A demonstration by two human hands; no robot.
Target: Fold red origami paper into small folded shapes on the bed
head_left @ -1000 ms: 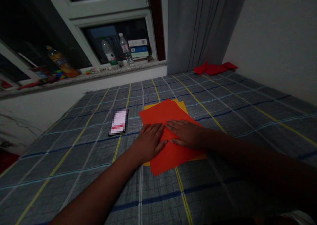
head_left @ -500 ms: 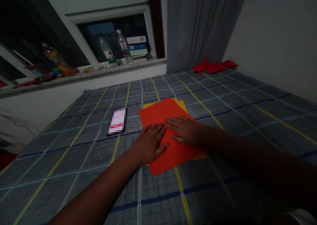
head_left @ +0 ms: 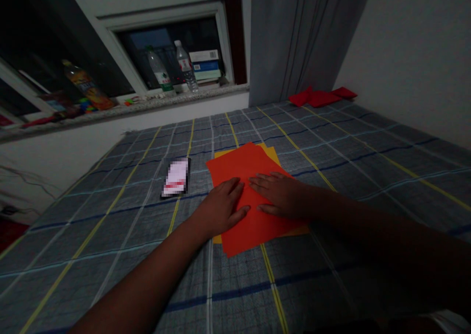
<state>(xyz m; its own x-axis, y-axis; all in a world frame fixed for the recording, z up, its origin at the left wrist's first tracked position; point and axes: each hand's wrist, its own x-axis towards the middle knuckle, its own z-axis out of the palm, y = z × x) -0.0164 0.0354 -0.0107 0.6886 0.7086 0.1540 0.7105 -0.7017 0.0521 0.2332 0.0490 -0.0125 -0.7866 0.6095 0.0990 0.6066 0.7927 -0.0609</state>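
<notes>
A sheet of orange-red paper (head_left: 235,165) lies flat at an angle over yellow paper (head_left: 270,152), whose edges show at the top and bottom. My left hand (head_left: 222,206) rests on the left part of the orange-red sheet, its thumb apart from the fingers, which bend slightly down onto the paper. From the right, my right hand (head_left: 274,194) lies flat on the same sheet with fingers stretched out toward the left hand. A small gap separates the two hands' fingertips. Neither hand grasps anything.
The papers lie on a grey checked bedspread (head_left: 121,245). To their left is a phone (head_left: 175,178) with a blurred screen. Red packets (head_left: 322,97) lie at the far edge near the wall. On the windowsill (head_left: 147,103) stand bottles (head_left: 187,66) and stacked boxes (head_left: 205,66).
My left hand's fingers have drawn together and bent a little more on the orange-red sheet. My right hand stays almost in place. The view has shifted slightly.
</notes>
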